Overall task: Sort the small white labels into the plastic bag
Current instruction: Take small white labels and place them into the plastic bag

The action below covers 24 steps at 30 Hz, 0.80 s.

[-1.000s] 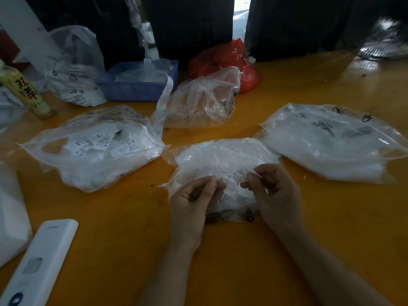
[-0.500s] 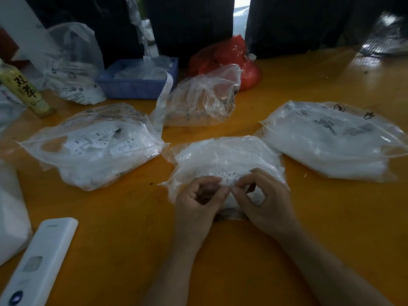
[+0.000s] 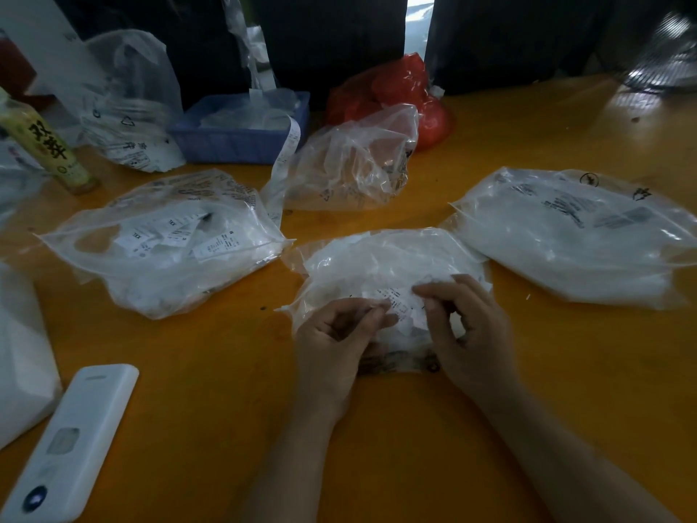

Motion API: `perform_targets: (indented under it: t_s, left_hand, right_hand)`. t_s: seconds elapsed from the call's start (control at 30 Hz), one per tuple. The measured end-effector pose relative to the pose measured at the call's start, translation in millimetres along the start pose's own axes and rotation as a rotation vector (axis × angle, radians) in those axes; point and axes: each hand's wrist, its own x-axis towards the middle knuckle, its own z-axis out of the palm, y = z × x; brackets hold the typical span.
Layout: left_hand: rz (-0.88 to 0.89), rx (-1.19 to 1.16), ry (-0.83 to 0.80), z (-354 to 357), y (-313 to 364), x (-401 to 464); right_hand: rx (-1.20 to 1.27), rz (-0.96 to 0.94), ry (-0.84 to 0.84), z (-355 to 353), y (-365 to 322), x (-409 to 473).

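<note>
Hands (image 3: 332,341) apart again, labels (image 3: 396,300) pinched

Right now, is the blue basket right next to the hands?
No, the blue basket sits at the far edge of the table, while both hands, left and right, work at the nearest plastic bag.

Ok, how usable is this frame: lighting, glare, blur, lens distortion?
Head view: dim overall, with the back almost black; glare on the right bag and the table at far right; both hands and the labels between them look soft; wide-angle bend shows at the edges, where the remote stretches.
</note>
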Motion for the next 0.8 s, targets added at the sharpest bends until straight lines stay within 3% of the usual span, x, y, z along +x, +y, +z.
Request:
perform_targets:
  t_s: [0.13,0.3,0.5,0.8]
  left_hand:
    - [0.017,0.068,-0.039,2.8,1.5,-2.0]
    - [0.049,0.279,-0.084,4.6,2.9,-2.3]
    - [0.089,0.437,-0.087,3.6,-3.6,-0.1]
    - [0.07,0.436,-0.071,3.7,-3.2,-0.4]
  right_hand:
    - [0.102,0.091,0.134,-3.0,0.7,-1.1]
    - [0.144,0.107,0.178,-4.7,-1.3,-0.1]
    - [0.223,0.107,0.115,-4.6,-8.2,-0.7]
    - [0.198,0.114,-0.008,-1.9,-2.2,-3.6]
